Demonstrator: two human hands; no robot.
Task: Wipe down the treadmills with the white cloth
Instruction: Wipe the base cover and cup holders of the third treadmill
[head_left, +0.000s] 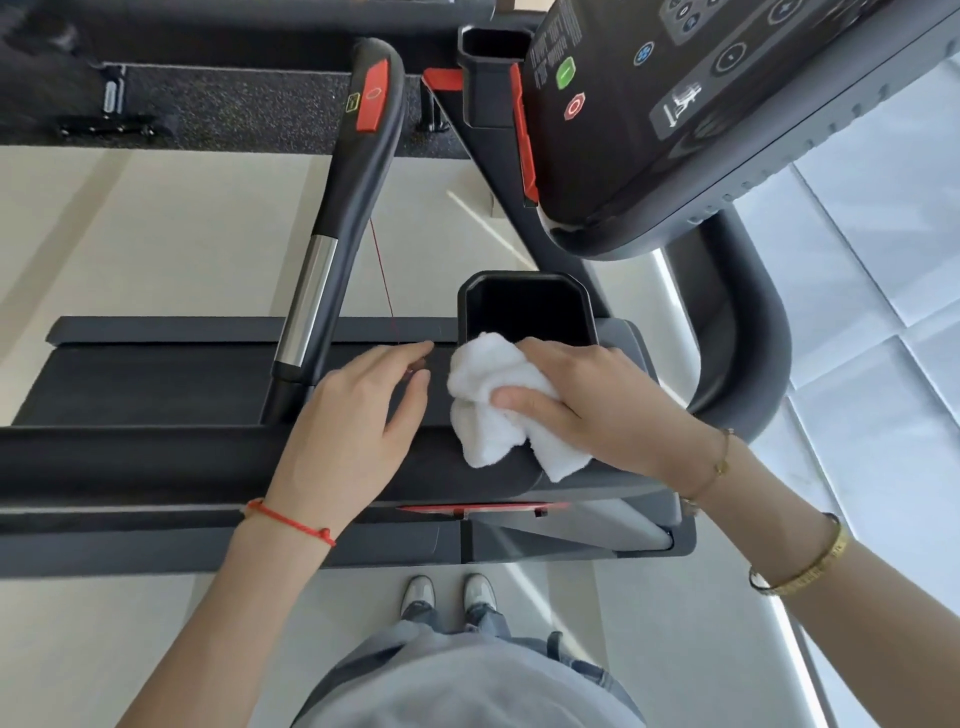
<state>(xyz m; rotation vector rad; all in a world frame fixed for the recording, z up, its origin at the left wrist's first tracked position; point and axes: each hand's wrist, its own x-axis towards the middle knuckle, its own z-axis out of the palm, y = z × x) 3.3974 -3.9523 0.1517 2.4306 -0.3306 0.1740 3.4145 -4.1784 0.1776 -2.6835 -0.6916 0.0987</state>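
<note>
Item, right hand (597, 400): my grip is curled over the bunched white cloth (498, 402), thumb across its front, holding it against the dark arm of the treadmill (156, 457) just below the cup holder (527, 309).

Item, white cloth: crumpled, one end hanging over the arm's rounded edge, its top touching the cup holder's rim.

Item, left hand (358, 431): fingers loosely spread, resting flat on the same arm just beside the cloth; I think the fingertips touch the surface, though the angle makes that hard to confirm.

Item, handrail (343, 208): black with a chrome section and a red panel, beyond the left hand.

Item, console (675, 104): dark, upper right, green and red buttons showing.
</note>
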